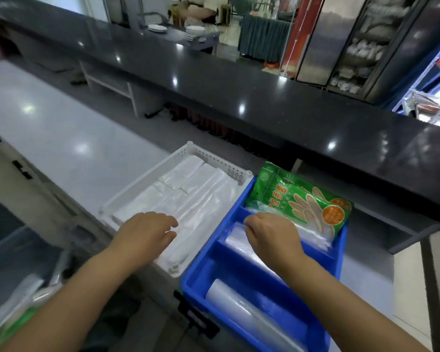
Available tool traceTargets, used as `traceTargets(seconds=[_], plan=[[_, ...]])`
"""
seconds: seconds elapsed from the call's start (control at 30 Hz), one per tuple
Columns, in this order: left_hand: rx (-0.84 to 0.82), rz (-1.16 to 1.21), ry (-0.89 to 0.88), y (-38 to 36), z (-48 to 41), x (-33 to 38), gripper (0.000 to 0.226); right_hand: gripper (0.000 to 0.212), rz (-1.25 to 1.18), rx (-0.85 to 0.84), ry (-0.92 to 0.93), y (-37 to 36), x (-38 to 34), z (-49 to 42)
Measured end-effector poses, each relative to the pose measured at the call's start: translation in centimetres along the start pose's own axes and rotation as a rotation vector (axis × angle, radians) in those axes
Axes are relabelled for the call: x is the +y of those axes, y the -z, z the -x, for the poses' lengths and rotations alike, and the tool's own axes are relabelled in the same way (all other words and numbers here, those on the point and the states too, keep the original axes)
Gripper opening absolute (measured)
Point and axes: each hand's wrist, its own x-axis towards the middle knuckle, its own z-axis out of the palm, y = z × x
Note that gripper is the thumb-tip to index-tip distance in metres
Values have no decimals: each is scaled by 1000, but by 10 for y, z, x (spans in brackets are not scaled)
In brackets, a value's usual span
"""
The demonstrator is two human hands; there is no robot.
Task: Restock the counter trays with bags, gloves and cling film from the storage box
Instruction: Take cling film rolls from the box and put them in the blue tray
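Note:
A white perforated tray point(215, 158) on the pale counter holds flat stacks of white plastic bags point(188, 191). My left hand point(148, 232) rests palm down on the near end of those bags, fingers spread. To its right a blue divided tray point(239, 265) holds a green pack of gloves point(300, 199) in the far compartment, clear bags point(241, 247) in the middle one and a roll of cling film point(244, 313) in the near one. My right hand point(272, 233) is over the middle compartment, fingers curled down onto the clear bags.
A dark glossy raised counter point(239, 80) runs across behind the trays. At the lower left, more clear and green packs point(18, 298) lie in a container. Stacked plates point(194, 31) sit far back; shelving point(361, 41) stands at right.

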Motion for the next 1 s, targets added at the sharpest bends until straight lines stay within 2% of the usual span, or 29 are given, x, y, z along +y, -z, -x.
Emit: traceTargets(seconds=[0.27, 0.57, 0.67, 0.77, 1.0], plan=[[104, 45, 221, 20, 136, -147, 20, 25, 31, 33, 114, -1, -169, -34], [90, 108, 645, 19, 302, -313, 24, 28, -139, 4, 354, -39, -369, -49], [77, 134, 729, 13, 339, -343, 24, 23, -99, -115, 381, -69, -409, -53], [79, 165, 796, 4, 361, -364, 23, 15, -126, -121, 461, -85, -439, -62], [65, 228, 880, -28, 371, -397, 22, 40, -150, -271, 529, -148, -480, -110]])
